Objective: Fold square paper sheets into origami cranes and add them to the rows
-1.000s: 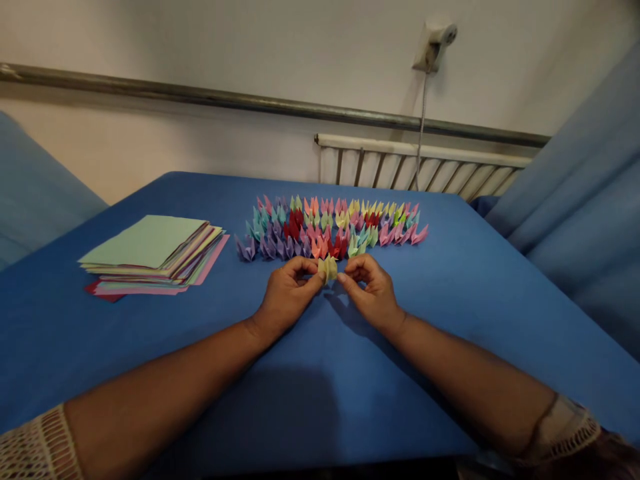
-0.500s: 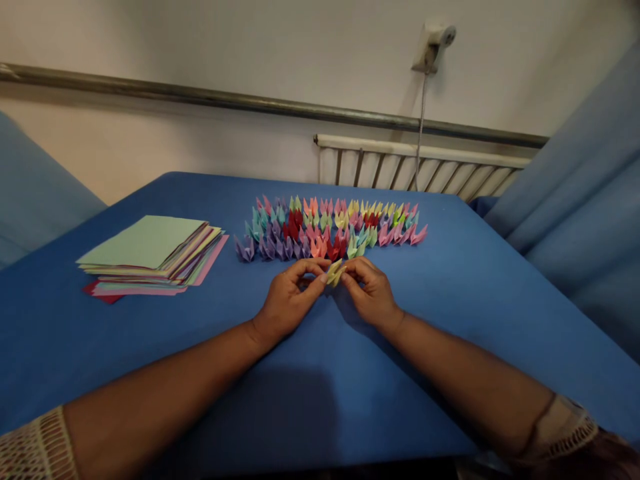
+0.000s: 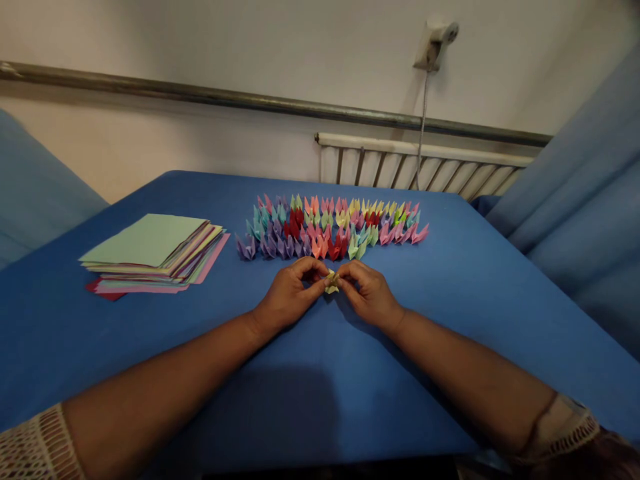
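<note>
A small pale yellow origami crane (image 3: 331, 288) is pinched between my two hands, just above the blue cloth. My left hand (image 3: 290, 291) grips its left side between thumb and fingers. From the right, my right hand (image 3: 371, 294) holds the other side the same way. Fingertips cover part of the folded paper, so its full shape is hidden. Right beyond my hands stand rows of folded paper cranes (image 3: 337, 248) in purple, red, pink, yellow, green and blue.
On the left lies a stack of square coloured paper (image 3: 145, 241), pale green on top. Blue cloth (image 3: 280, 413) covers the table. Behind are a wall pipe (image 3: 225, 98), a radiator (image 3: 370, 141) and a plugged socket (image 3: 429, 48) with a cord. Blue curtains (image 3: 590, 173) hang at the sides.
The yellow crane has turned and dropped slightly toward me, and its points now face differently. My right fingers have shifted left, closer to my left fingertips.
</note>
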`<state>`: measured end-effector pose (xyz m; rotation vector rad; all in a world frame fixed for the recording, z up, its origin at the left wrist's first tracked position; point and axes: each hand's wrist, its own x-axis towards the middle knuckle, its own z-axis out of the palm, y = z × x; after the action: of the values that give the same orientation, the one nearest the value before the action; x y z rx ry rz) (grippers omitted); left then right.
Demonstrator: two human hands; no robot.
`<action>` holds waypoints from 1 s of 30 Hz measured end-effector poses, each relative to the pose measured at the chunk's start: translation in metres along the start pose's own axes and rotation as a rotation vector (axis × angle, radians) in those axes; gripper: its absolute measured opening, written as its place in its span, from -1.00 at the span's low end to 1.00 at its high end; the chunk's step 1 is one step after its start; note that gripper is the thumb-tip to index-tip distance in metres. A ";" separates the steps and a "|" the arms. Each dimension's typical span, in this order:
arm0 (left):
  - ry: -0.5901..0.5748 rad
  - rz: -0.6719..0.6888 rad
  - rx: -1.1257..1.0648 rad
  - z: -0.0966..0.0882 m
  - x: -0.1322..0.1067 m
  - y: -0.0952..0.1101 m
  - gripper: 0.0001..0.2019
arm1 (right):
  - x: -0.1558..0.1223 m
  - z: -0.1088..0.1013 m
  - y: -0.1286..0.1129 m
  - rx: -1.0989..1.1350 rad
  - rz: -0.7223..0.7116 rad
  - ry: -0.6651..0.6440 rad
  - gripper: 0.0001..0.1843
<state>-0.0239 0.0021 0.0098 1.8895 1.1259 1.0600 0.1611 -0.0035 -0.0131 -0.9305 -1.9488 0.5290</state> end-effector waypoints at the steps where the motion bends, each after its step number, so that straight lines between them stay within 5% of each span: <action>1: -0.008 -0.003 -0.003 0.000 0.000 -0.001 -0.84 | 0.000 0.000 0.000 0.000 0.016 -0.003 -0.90; 16: -0.177 0.093 0.194 -0.006 0.001 -0.001 -0.91 | -0.002 0.003 0.004 0.017 0.075 -0.068 -0.93; 30: -0.215 0.060 0.393 -0.017 0.007 -0.007 -0.93 | 0.002 0.003 0.015 -0.094 0.354 -0.027 -0.91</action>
<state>-0.0396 0.0133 0.0126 2.2918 1.2222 0.6775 0.1638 0.0077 -0.0237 -1.3469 -1.8528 0.6571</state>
